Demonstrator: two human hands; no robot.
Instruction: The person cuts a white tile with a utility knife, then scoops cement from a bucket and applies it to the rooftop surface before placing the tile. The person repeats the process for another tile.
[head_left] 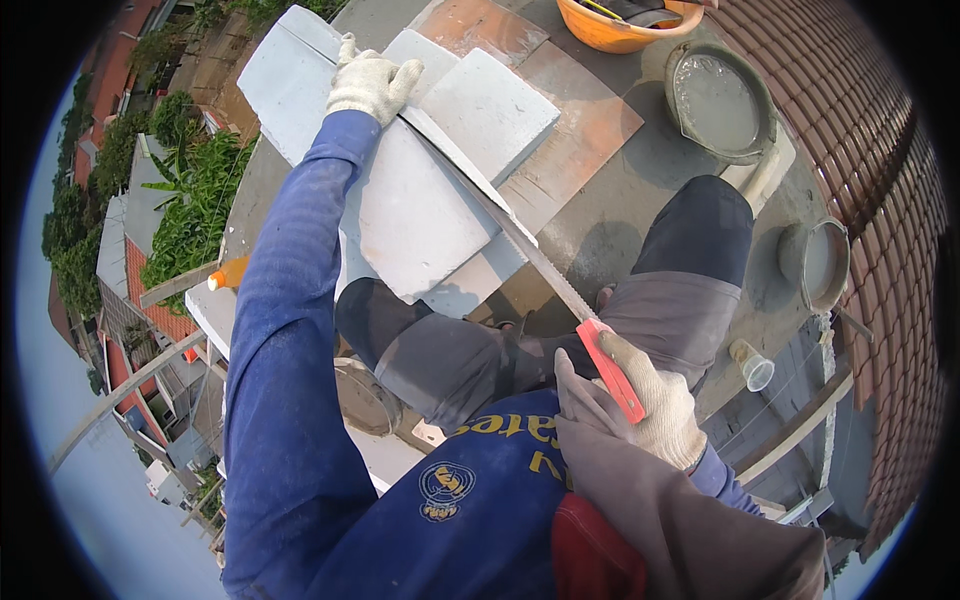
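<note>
Your saw [520, 245], red-handled with a long grey blade, lies slantwise across the pale grey block [420, 215] (flat on the roof), its blade reaching the block's far edge.
</note>
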